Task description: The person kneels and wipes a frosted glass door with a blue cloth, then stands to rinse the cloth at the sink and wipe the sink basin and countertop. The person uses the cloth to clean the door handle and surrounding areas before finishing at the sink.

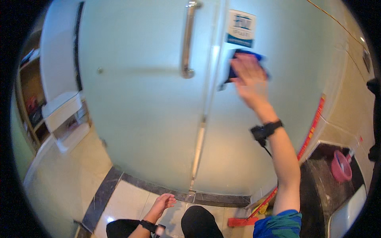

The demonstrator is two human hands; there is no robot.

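Observation:
My right hand (249,75) presses a dark blue cloth (234,74) against a frosted glass panel (246,131), fingers laid over it. The hand and cloth are slightly blurred. Just above them is a white and teal sticker (241,28) on the glass. My left hand (162,203) hangs low above the tiled floor, its fingers loosely stretched and nothing in them. To the left of the panel stands a frosted glass door (139,111) with a vertical metal handle (188,39).
A dark stone sill (158,188) runs below the glass. At right, a red pole (311,127) leans by a red broom head (242,222). A pink basin (340,166) rests on a dark ledge (313,198). A white stool (63,113) and shelves (29,85) stand at left.

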